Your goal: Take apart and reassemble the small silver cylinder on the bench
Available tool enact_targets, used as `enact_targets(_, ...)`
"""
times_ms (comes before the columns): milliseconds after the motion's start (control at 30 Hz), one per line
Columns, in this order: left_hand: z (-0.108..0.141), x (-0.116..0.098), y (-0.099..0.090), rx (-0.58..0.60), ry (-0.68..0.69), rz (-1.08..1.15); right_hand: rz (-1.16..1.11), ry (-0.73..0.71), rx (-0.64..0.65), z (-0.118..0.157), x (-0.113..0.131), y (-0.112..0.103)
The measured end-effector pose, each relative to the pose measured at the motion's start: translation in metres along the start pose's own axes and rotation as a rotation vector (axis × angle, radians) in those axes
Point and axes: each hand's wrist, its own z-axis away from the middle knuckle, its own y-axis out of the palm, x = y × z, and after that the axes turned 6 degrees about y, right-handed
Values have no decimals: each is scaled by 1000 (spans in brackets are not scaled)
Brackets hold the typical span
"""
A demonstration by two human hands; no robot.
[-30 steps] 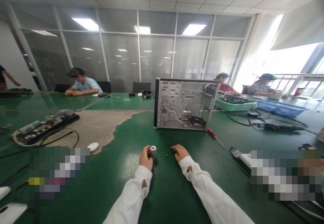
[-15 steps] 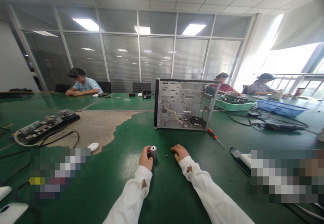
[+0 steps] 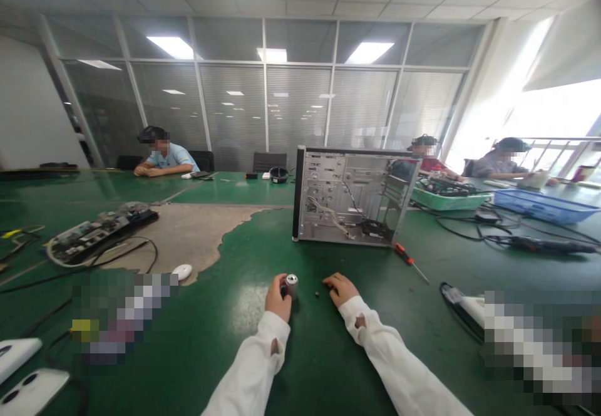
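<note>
My left hand [image 3: 278,297] is wrapped round the left side of a small silver metal cylinder [image 3: 292,287] with a hole in its top, upright on the green table. To the right of the cylinder lies a tiny dark piece [image 3: 317,294]. My right hand [image 3: 342,289] rests on the table just right of that piece, fingers apart and pointing left, holding nothing. Behind both hands stands an open computer case [image 3: 352,197] with cables and a fan inside. An orange and black screwdriver [image 3: 404,255] lies by its right corner.
A circuit assembly [image 3: 103,231] with a black cable lies at left, near a white round object [image 3: 182,272]. Green [image 3: 451,199] and blue [image 3: 544,205] baskets and a black tool [image 3: 544,242] are at right. Three people sit across the table.
The whole view has shifted slightly, so everything appears further right. My left hand still holds the cylinder, and my right hand is still beside the tiny piece.
</note>
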Motion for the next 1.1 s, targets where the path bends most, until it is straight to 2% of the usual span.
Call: enact_targets(1100,-2,0,2,43,6,-34,-15,10,-6,1,3,-6)
